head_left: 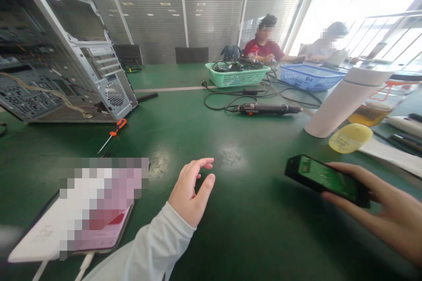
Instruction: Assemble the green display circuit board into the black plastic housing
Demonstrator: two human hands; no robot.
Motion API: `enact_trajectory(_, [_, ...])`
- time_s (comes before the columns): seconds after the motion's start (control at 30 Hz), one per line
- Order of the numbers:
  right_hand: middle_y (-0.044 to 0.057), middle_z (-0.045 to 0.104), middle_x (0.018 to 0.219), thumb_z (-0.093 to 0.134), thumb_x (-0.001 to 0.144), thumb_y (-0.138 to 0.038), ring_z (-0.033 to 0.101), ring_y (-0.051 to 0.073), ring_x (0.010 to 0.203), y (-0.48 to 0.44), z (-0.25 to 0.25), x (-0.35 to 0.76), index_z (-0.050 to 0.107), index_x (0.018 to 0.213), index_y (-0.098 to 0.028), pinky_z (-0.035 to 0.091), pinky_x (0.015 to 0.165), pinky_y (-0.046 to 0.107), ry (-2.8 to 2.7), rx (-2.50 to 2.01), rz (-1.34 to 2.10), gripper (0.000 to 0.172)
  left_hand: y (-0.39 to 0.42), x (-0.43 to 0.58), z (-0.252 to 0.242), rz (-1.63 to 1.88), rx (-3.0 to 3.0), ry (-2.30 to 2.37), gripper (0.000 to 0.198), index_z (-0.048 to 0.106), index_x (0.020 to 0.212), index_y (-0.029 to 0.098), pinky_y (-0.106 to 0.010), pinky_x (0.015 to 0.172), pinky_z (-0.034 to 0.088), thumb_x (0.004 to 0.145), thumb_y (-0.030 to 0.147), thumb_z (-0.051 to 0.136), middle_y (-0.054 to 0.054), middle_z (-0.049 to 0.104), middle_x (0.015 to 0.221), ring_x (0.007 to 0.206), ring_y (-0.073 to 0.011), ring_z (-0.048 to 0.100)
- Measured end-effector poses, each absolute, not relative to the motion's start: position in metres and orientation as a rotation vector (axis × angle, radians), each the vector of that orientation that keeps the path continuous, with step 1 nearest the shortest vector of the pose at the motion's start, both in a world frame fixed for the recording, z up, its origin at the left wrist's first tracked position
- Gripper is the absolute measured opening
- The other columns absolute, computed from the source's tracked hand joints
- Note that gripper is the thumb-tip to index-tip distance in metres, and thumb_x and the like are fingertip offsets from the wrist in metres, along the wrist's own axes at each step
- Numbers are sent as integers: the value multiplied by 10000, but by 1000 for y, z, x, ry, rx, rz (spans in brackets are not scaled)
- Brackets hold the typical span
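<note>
My left hand [193,191], in a pale sleeve, is held over the green table with thumb and fingers apart and nothing between them. At the right, my right hand [379,202] grips a thick black handheld device [329,178] with a lit green screen, thumb on the near side and fingers on the far side. Left of my left hand lie a phone [108,232] with a pinkish screen and a white slab [36,241]; both have white cables at their near ends. Pixelation hides part of them. Beyond these rests an orange-and-black screwdriver [118,127].
An open computer case [108,66] stands at the left. Behind are a green basket [244,80] of cables, a corded electric screwdriver [270,109] and a blue basket [296,80]. A white bottle [343,105] and yellow container [349,138] stand right. Two people sit at the far end.
</note>
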State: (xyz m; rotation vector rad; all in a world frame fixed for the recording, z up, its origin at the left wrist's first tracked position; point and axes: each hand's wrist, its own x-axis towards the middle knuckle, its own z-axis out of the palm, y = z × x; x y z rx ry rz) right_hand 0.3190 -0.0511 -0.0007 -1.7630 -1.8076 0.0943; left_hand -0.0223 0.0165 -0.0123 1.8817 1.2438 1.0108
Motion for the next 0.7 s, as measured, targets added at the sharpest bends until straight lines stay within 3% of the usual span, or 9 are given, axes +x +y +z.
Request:
enact_trajectory(0.07, [82,576,1015,519,860,-563,594,231,789,-40,6,278,490,1174,-305,500,634,362,-2010,-1566,174,408,15,-22,-11,1041,1861,1246,302,544,1110,193,-414,879,439,874,313,399,-91,610,1065,1048,-229,535])
enact_trajectory(0.13, [57,530,1090,488,899,-409,561,212,914,-29,15,235,470,1176,-288,504,734,343,-2118,-1403,217,303,15,-22,-9,1074,1826,1246,326,550,1105,191,-419,914,412,898,324,335,-86,616,1058,1052,-226,537])
enact_trajectory(0.23, [46,483,1134,527,838,-231,509,203,999,-14,23,186,484,1166,-262,478,844,345,-2171,-1279,243,331,15,-23,-6,1093,1759,1237,377,545,1117,179,-421,929,399,913,351,279,-89,616,1057,1041,-229,548])
enact_trajectory(0.33, [61,461,1147,572,757,-140,492,215,1016,-2,19,163,510,1138,-230,465,879,359,-2131,-1202,241,397,16,-23,-3,1116,1754,1244,342,568,1073,174,-391,896,423,877,370,367,-86,615,1041,1023,-235,556])
enact_trajectory(0.53, [66,484,1106,574,800,-197,493,204,1013,10,-6,165,463,1160,-198,452,897,353,-1970,-1084,383,377,18,-23,-7,1051,1701,1279,321,571,1074,188,-342,807,469,855,390,450,-77,602,1082,965,-215,577])
enact_trajectory(0.7, [82,482,1124,566,819,-264,495,193,1031,10,-15,167,398,1188,-188,499,818,297,-1803,-1080,620,413,22,-23,-12,1093,1587,1254,335,557,1075,189,-358,850,459,848,413,454,-74,598,1075,1016,-224,559])
